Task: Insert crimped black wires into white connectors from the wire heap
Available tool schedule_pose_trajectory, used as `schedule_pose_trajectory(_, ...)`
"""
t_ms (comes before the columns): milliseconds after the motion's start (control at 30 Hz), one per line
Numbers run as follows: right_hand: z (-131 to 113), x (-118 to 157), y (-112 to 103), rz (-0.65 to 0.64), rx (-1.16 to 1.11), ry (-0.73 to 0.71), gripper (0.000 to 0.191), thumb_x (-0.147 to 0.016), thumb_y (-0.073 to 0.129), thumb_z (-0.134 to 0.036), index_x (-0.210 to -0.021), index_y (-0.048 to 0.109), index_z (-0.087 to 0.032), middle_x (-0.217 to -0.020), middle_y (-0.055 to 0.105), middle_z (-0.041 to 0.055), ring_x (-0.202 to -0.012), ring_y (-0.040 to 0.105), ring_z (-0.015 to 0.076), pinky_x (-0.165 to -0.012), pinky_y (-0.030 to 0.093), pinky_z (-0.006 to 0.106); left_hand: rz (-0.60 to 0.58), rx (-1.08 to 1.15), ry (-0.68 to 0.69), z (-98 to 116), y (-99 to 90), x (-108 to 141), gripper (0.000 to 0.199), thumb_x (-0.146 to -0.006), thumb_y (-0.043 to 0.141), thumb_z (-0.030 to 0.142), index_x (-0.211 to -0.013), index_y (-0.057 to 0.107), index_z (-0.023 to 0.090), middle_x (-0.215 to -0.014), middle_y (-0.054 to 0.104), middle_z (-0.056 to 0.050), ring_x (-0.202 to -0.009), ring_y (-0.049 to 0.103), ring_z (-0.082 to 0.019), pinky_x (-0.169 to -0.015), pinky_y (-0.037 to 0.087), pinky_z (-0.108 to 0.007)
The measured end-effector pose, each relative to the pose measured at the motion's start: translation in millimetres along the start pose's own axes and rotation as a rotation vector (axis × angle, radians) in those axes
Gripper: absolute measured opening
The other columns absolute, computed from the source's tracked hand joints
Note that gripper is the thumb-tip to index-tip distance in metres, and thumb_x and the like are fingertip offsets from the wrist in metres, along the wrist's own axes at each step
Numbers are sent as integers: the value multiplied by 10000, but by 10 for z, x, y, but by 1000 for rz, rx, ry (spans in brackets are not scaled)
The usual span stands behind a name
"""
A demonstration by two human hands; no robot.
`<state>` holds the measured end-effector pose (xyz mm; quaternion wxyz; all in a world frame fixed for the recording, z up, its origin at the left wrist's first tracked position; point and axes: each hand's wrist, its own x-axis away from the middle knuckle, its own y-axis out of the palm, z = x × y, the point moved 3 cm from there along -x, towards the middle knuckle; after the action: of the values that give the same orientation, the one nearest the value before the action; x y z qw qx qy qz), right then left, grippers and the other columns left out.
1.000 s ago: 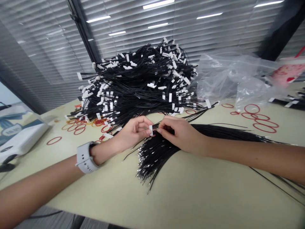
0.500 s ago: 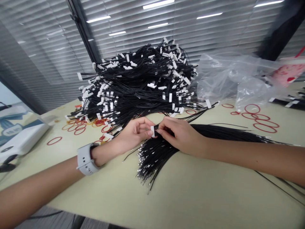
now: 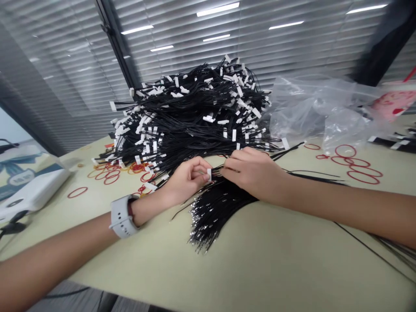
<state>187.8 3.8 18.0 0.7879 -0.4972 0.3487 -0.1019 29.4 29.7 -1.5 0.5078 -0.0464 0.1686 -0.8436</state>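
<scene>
My left hand (image 3: 190, 177) pinches a small white connector (image 3: 209, 174) between thumb and forefinger, just above a bundle of loose black wires (image 3: 211, 212) with shiny metal tips. Black wires run from the connector toward my right hand (image 3: 251, 173), whose fingers are closed over them at the top of the bundle. The exact hold of the right fingertips is partly hidden. Behind both hands rises a large heap of black cables (image 3: 195, 108) with white connectors at their ends.
Red rubber bands (image 3: 364, 169) lie at the right, and more red and yellow ones (image 3: 112, 177) at the left. Clear plastic bags (image 3: 312, 112) and a pink-patterned cup (image 3: 393, 102) stand back right. A white device (image 3: 32, 195) sits on the table (image 3: 276, 260) at far left.
My right hand has moved a little up and to the right, away from the connector. My left hand still pinches the connector, nearly in place. The view has shifted slightly.
</scene>
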Motion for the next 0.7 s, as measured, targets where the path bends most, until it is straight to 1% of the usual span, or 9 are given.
schedule_pose_trajectory(33, 0, 0, -40, 1, 45, -15, 245, -820, 382, -90, -780, 617, -145, -750, 575, 55, -728, 457, 157, -612, 276, 289, 18, 5, -6, 2, -9, 3, 120, -738, 547, 87, -830, 480, 125, -719, 563, 2, -607, 516, -67, -569, 375, -196)
schedule_pose_trajectory(67, 7, -2, -76, 2, 31, -10, 244, -823, 380, -97, -774, 614, -146, -753, 574, 57, -729, 456, 157, -608, 276, 289, 36, 10, -13, 5, -18, 6, 115, -739, 548, 89, -827, 481, 122, -709, 559, 4, -618, 516, -68, -584, 379, -197)
schedule_pose_trajectory(133, 33, -7, -121, -35, -152, 30, 210, -825, 411, -130, -756, 606, -168, -746, 576, 34, -709, 463, 135, -610, 295, 271, 55, 19, -35, 7, -30, 8, 107, -739, 556, 98, -817, 485, 116, -704, 556, 3, -632, 516, -70, -605, 382, -200)
schedule_pose_trajectory(233, 46, -5, -108, -209, -500, 84, 110, -790, 518, -222, -730, 607, -199, -701, 585, -9, -653, 479, 104, -617, 328, 248, 45, 33, -50, 4, -31, 5, 117, -730, 568, 107, -815, 488, 121, -715, 559, 1, -631, 515, -74, -605, 378, -206)
schedule_pose_trajectory(300, 33, 9, -83, -323, -602, 114, 56, -752, 568, -230, -733, 606, -195, -696, 587, -10, -618, 478, 98, -595, 333, 245, 33, 36, -50, 1, -26, 3, 120, -726, 569, 105, -813, 489, 124, -708, 556, 6, -632, 514, -76, -608, 377, -210)
schedule_pose_trajectory(367, 20, 23, -71, -368, -624, 144, 45, -748, 557, -201, -722, 589, -182, -710, 583, -1, -602, 471, 93, -570, 329, 241, 24, 38, -55, -1, -21, 4, 117, -725, 566, 100, -811, 491, 125, -703, 555, 8, -637, 514, -76, -620, 378, -212)
schedule_pose_trajectory(533, 43, 28, -53, -312, -632, 164, 79, -766, 509, -193, -696, 544, -180, -716, 574, -5, -639, 479, 93, -572, 341, 228, -3, 66, -72, 14, -18, 10, 113, -726, 559, 93, -803, 488, 132, -714, 557, 8, -647, 517, -75, -631, 383, -213)
schedule_pose_trajectory(633, 108, 10, 3, -273, -675, 242, 67, -754, 526, -207, -697, 550, -182, -668, 573, -17, -605, 486, 84, -558, 350, 221, -8, 93, -106, 14, -21, 10, 110, -726, 546, 80, -801, 486, 134, -706, 554, 12, -656, 524, -78, -643, 389, -216)
schedule_pose_trajectory(700, 136, -6, 35, -234, -734, 281, 58, -748, 533, -199, -769, 586, -189, -668, 582, -21, -589, 498, 76, -558, 360, 215, 1, 109, -115, 14, -25, 6, 122, -713, 533, 46, -792, 491, 130, -708, 554, 12, -674, 531, -79, -676, 396, -223)
